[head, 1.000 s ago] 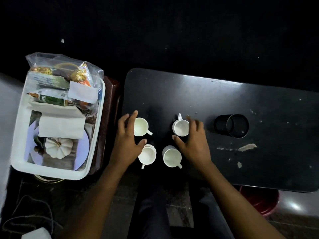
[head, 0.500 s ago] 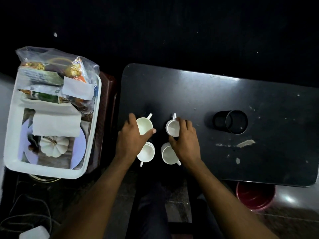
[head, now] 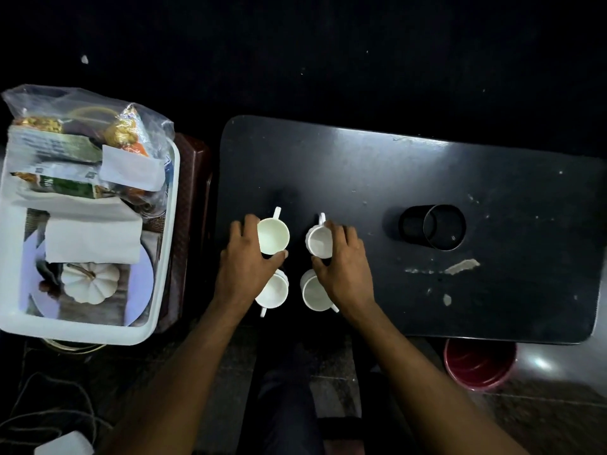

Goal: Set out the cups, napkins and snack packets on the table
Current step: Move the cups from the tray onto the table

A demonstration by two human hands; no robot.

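Several small white cups stand in a square on the left part of the black table (head: 410,178). My left hand (head: 244,267) grips the far left cup (head: 272,236), fingers on its left side and thumb under its near rim; its handle points away from me. My right hand (head: 345,264) grips the far right cup (head: 320,241), handle also pointing away. The near left cup (head: 274,290) and near right cup (head: 312,292) are partly covered by my hands. White napkins (head: 93,239) and bagged snack packets (head: 82,149) lie in a white tub (head: 167,244) to the left.
A black cylindrical holder (head: 433,229) lies on its side on the table's right half. The tub also holds a small white pumpkin (head: 90,282) on a pale plate. A red bucket (head: 479,366) stands under the table's near right edge. Cables lie on the floor at bottom left.
My left hand has turned the far left cup so its handle now points away instead of to the near right. Both hands closed in on the two far cups.
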